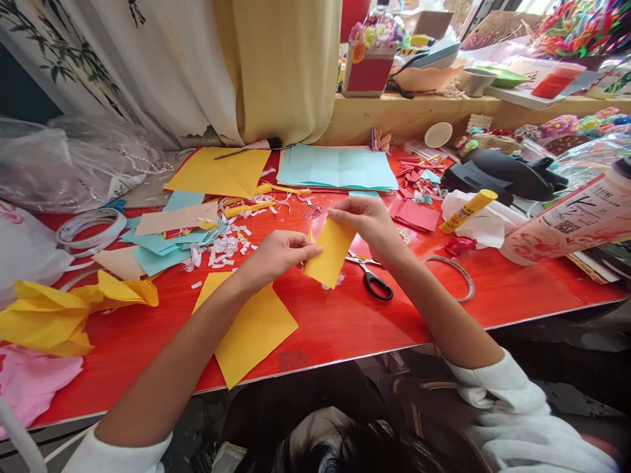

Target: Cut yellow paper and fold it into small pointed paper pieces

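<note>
Both my hands hold a small folded piece of yellow paper [329,253] above the red table [355,322]. My left hand [279,254] pinches its left edge with closed fingers. My right hand [367,220] grips its top end from above, fingers curled. A larger yellow sheet [249,328] lies flat under my left forearm. Black-handled scissors [371,276] lie on the table just below my right hand.
Paper scraps [221,246] and teal sheets [338,167] cover the table's far side. A yellow glue stick [468,210] rests on white tissue at right, beside a black device [497,174]. Tape rolls [91,226], crumpled yellow paper [64,315] and plastic bags sit left.
</note>
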The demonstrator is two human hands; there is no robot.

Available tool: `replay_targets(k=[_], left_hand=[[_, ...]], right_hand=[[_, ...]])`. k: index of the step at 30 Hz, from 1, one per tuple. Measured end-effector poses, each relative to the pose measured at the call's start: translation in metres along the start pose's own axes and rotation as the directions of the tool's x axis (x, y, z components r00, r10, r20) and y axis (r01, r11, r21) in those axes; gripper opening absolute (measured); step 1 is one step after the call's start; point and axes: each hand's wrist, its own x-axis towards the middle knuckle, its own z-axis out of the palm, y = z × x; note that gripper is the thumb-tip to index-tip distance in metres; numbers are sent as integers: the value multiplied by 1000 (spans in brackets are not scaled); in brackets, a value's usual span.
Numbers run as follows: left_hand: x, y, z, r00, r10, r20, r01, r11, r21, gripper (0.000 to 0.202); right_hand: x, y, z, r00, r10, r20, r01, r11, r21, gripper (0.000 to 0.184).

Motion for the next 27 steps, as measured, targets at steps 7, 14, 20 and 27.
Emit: replay_targets(k=[7,14,20,27], left_hand=[[-2,1,-8,959,-76,274,63,997,54,27],[3,-1,-6,986,42,-159,-37,999,35,30],[3,-3,3,991,26,-129,-32,999,-40,32],[1,0,6,998,-23,-61,17,996,-92,31]], right_hand=[[18,13,-32,961,31,-274,-24,999,30,19],[4,-1,-11,985,171,31,-174,980,96,19],[-12,-11,15,972,124,202,-123,992,-19,25],[-4,-6,-2,1000,10,5,-9,997,-75,24]])
